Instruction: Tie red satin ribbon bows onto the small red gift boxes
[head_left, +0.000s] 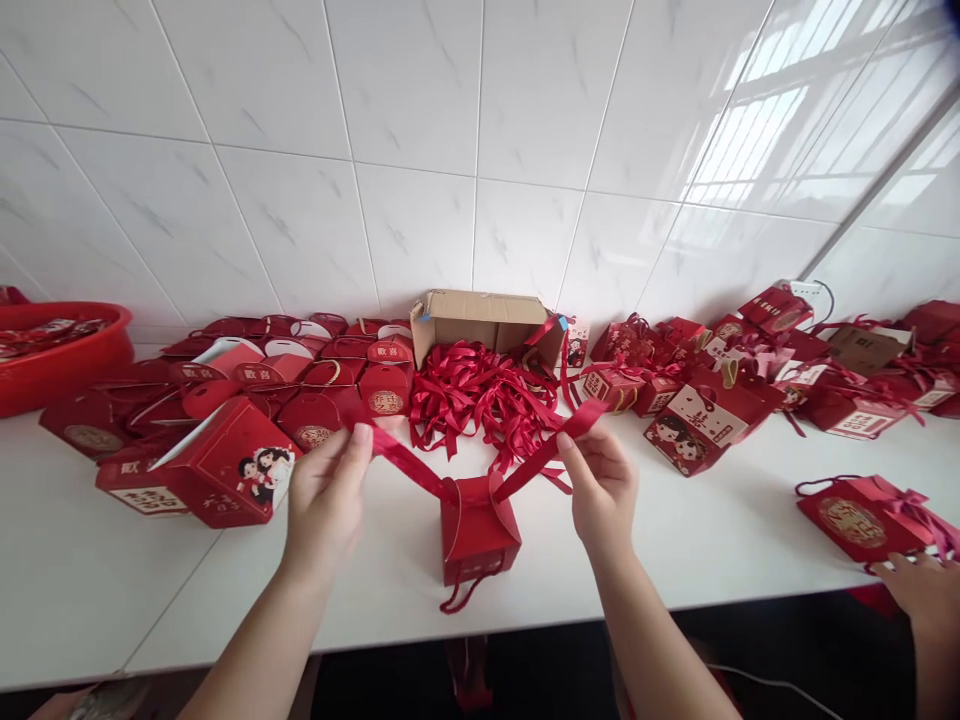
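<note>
A small red gift box [480, 540] stands upright near the table's front edge, with a dark red cord handle [472, 590] hanging down its near side. One red ribbon [412, 462] runs through the top of the box, its two ends pulled up and outward in a V. My left hand [330, 490] pinches the left end between thumb and fingers. The right end is pinched by my right hand [604, 485]. Just behind the box lies a heap of loose red ribbons [480, 395], spilling from an open cardboard box [487, 305].
Many red gift boxes [315, 400] crowd the left, beside a red plastic basin [67, 350]. More boxes, several with bows [705, 425], fill the right. Another person's hand [922, 580] rests by a bowed box [855, 515] at the far right. A tiled wall [420, 220] stands behind.
</note>
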